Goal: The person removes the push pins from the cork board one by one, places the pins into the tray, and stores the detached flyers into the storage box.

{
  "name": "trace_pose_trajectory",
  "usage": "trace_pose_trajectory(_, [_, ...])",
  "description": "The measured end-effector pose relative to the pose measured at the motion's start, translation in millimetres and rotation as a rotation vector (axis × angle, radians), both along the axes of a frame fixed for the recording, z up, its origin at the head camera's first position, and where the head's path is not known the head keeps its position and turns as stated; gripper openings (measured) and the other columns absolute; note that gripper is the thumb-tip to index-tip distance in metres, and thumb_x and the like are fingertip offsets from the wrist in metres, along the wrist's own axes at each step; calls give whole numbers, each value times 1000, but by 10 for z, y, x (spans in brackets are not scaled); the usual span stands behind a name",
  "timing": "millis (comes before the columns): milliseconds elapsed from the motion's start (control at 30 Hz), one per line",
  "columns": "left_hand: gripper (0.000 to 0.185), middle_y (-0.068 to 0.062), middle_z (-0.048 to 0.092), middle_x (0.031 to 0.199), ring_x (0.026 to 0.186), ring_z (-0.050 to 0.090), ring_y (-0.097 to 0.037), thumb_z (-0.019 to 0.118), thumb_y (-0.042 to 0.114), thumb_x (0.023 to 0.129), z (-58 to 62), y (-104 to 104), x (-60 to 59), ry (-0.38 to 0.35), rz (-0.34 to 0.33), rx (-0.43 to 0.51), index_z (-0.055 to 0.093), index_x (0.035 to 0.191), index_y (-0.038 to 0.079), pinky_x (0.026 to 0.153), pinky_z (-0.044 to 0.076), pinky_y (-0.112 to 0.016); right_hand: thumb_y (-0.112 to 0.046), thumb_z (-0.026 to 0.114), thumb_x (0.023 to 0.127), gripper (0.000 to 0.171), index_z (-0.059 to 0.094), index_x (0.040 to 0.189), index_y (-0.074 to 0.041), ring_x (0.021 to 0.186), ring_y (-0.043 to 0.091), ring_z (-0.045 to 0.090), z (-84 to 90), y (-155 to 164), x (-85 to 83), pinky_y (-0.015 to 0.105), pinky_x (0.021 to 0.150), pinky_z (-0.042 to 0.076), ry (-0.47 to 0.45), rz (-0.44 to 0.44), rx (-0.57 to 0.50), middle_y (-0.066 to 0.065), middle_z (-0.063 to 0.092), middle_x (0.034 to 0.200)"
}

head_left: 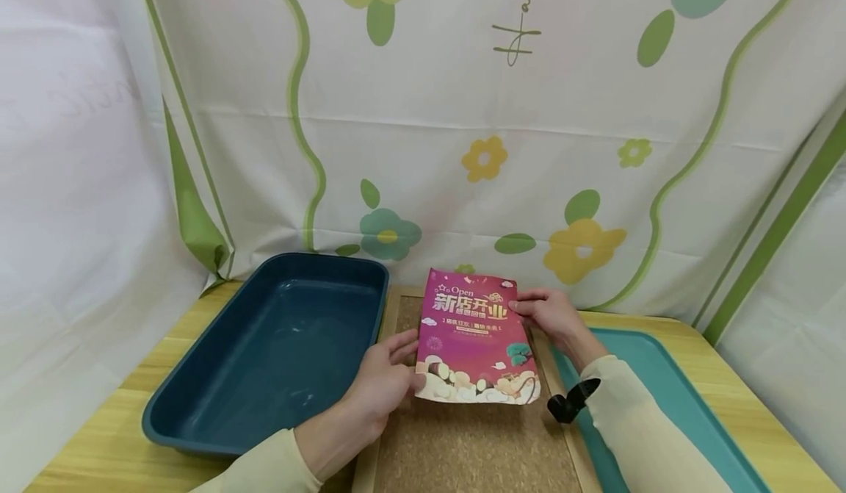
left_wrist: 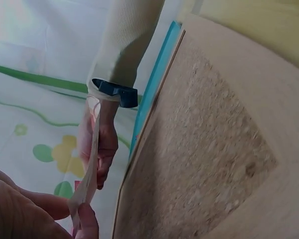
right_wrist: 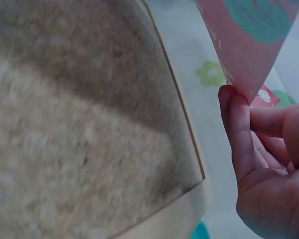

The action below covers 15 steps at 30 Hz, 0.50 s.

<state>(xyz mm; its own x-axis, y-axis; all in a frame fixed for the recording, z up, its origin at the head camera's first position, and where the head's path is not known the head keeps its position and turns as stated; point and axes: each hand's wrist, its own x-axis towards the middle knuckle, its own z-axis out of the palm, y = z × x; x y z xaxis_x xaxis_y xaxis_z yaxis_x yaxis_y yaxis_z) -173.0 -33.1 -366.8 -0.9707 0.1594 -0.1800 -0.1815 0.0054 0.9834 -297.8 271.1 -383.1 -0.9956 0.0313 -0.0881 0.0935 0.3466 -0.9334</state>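
A magenta printed flyer (head_left: 472, 339) with gold lettering and "Open" near its top is held up over a wood-framed cork board (head_left: 476, 441). My left hand (head_left: 380, 379) pinches its left edge, thumb on one face and fingers on the other. On the opposite edge, my right hand (head_left: 551, 320) pinches the paper between thumb and fingers. Seen edge-on in the left wrist view, the flyer (left_wrist: 92, 167) looks thin and slightly bent, apart from the cork. The right wrist view shows the right fingertips (right_wrist: 241, 107) closed on the paper.
A deep dark-blue tray (head_left: 277, 353) stands left of the board on the wooden table (head_left: 99, 434). A flat teal tray (head_left: 651, 368) lies to the right, partly under the right sleeve. Behind hangs a white floral cloth (head_left: 423, 148). A black strap (head_left: 571, 401) circles the right wrist.
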Motion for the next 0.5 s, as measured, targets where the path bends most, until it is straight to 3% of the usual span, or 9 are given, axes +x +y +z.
trace_pose_trajectory(133, [75, -23, 49, 161, 137, 45, -38, 63, -11, 88, 56, -40, -7, 12, 20, -41, 43, 159, 0, 91, 51, -36, -22, 69, 105, 49, 60, 144, 6, 86, 8, 75, 76, -61, -13, 27, 80, 64, -8, -2, -25, 22, 66, 134])
trace_pose_trajectory(333, [72, -23, 50, 160, 134, 46, -38, 61, -12, 88, 153, -150, -12, 28, 46, -63, 45, 158, -1, 77, 50, -32, -24, 68, 106, 51, 58, 146, 6, 88, 9, 78, 182, -155, -34, 30, 85, 65, -4, 22, -65, 24, 67, 136])
trace_pose_trajectory(500, [69, -24, 52, 158, 127, 50, -36, 60, -11, 89, 278, -295, -14, 58, 24, -86, 47, 156, -2, 72, 46, -34, -26, 68, 106, 50, 60, 145, 4, 89, 9, 78, 266, -261, -43, 31, 88, 65, -5, 20, -95, 21, 69, 134])
